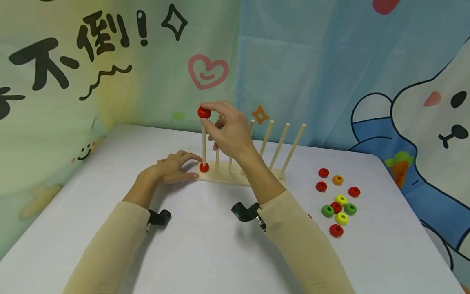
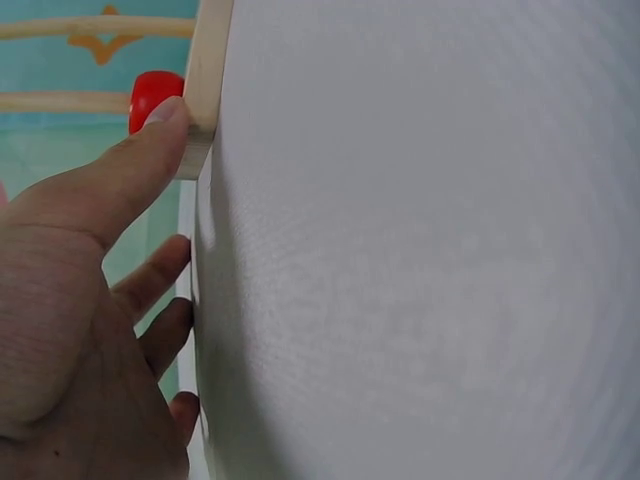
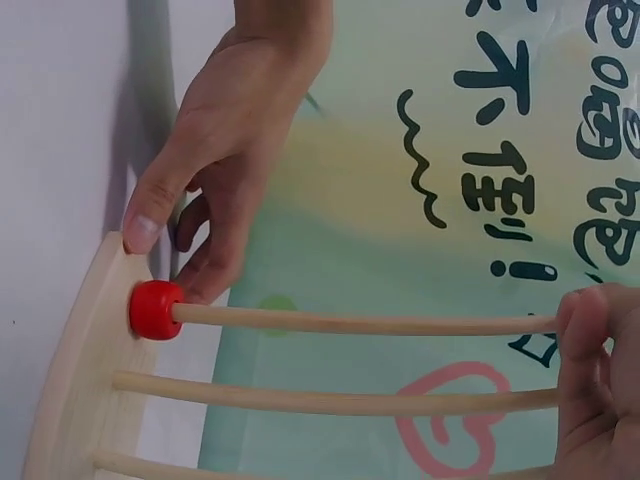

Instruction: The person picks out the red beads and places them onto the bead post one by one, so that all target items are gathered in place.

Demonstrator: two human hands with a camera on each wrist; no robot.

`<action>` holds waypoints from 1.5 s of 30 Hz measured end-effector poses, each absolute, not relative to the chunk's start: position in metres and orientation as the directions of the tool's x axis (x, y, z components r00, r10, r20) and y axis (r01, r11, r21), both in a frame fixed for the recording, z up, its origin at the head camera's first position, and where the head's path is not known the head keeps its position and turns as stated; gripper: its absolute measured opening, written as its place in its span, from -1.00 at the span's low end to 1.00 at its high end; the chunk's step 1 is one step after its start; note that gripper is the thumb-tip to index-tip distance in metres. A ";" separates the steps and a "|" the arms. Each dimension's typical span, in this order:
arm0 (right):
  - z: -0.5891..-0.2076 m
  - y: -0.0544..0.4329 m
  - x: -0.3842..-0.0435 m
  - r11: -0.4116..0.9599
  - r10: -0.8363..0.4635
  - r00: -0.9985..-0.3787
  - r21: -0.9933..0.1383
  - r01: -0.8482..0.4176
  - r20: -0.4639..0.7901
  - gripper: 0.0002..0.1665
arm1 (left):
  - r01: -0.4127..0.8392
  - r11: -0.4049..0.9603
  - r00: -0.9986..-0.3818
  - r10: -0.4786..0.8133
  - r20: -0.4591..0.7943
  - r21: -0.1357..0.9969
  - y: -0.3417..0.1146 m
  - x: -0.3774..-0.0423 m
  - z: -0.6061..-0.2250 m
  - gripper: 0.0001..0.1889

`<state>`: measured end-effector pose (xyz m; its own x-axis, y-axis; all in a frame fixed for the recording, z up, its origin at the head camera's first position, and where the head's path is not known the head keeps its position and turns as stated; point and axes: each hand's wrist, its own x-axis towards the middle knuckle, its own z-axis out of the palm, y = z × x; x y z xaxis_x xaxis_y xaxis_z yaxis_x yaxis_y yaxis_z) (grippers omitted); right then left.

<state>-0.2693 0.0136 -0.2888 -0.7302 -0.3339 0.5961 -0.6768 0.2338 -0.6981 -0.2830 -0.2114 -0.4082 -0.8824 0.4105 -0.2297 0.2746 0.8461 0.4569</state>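
Note:
My right hand (image 1: 230,130) pinches a red bead (image 1: 204,112) between thumb and fingertips, at the top of the leftmost peg (image 1: 204,143). In the right wrist view the fingers cover that bead. A second red bead (image 1: 204,167) sits at the foot of the same peg, against the wooden peg stand (image 1: 225,178). My left hand (image 1: 169,168) holds the stand's left end, thumb on the front corner and index finger at the back one. The left wrist view shows the thumb (image 2: 140,165) right beside the lower bead, the other fingers reaching down to the tabletop.
Several more bare pegs (image 1: 290,149) rise from the stand to the right, partly behind my right hand. Loose red, orange, yellow and green beads (image 1: 341,218) lie on the white table (image 1: 205,253) at the right. A printed cloth (image 1: 293,61) hangs behind the table.

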 end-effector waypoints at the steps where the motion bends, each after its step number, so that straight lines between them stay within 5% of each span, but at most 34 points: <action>1: -0.288 0.013 -0.269 0.245 -0.335 -0.737 -0.701 -0.670 0.587 -0.60 | 0.275 0.847 -0.882 0.411 -0.231 0.456 -0.211 -0.283 -0.408 -0.30; 17: -0.280 0.004 -0.264 0.418 -0.334 -0.801 -0.684 -0.598 0.496 -0.51 | 0.256 0.855 -0.890 0.391 -0.235 0.451 -0.209 -0.282 -0.407 -0.29; 35: -0.304 0.011 -0.254 0.275 -0.366 -0.569 -0.499 -0.822 0.736 -0.76 | 0.233 0.863 -0.889 0.376 -0.261 0.448 -0.209 -0.277 -0.403 -0.30; 45: -0.314 0.021 -0.243 0.260 -0.420 -0.565 -0.502 -0.825 0.710 -0.75 | 0.241 0.868 -0.891 0.375 -0.256 0.434 -0.210 -0.280 -0.404 -0.30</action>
<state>-0.2425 0.0212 -0.3142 -0.5648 -0.4201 0.7103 -0.8248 0.2604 -0.5019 -0.2797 -0.2098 -0.4041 -0.8908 0.3753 -0.2561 0.2408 0.8679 0.4344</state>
